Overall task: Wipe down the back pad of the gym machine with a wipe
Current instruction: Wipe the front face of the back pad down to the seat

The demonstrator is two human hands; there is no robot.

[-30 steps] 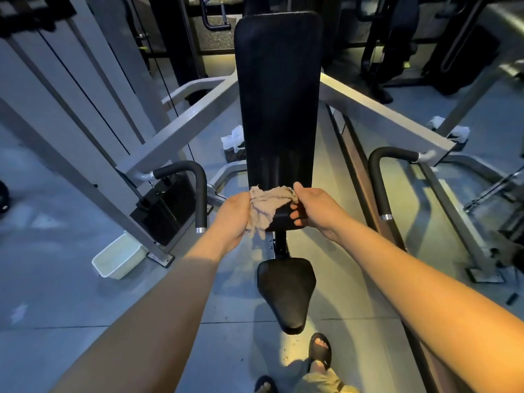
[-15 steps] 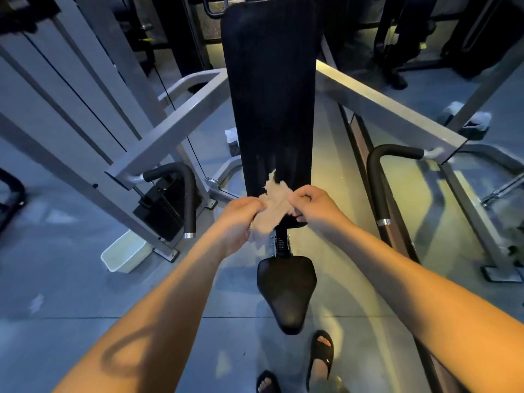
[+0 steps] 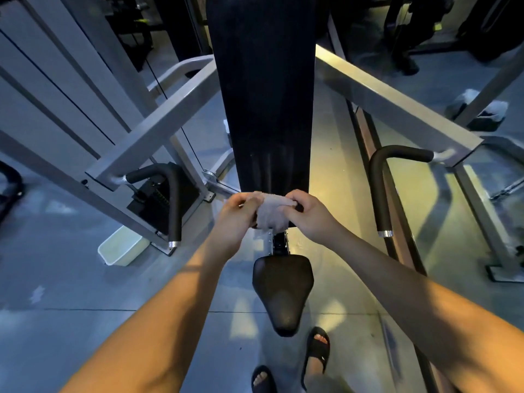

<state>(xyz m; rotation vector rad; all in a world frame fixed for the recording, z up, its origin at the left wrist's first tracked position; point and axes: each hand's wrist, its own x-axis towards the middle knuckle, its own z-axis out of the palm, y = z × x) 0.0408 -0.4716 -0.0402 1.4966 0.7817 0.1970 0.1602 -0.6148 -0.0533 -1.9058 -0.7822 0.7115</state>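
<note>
Fingers (image 3: 296, 197) closer together on wipe (image 3: 271, 214)

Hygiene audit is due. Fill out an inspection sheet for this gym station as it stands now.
Surface: grey floor, with patches of light on it.
Job's things: black back pad, upright; crumpled wipe at its lower end.
Clutter: pale tub on the floor, at left.
Hands: left hand and right hand both pinch the wipe.
Cables: one thin cable runs down left of the pad.
Surroundings: seat below the pad; dark machines behind.
</note>
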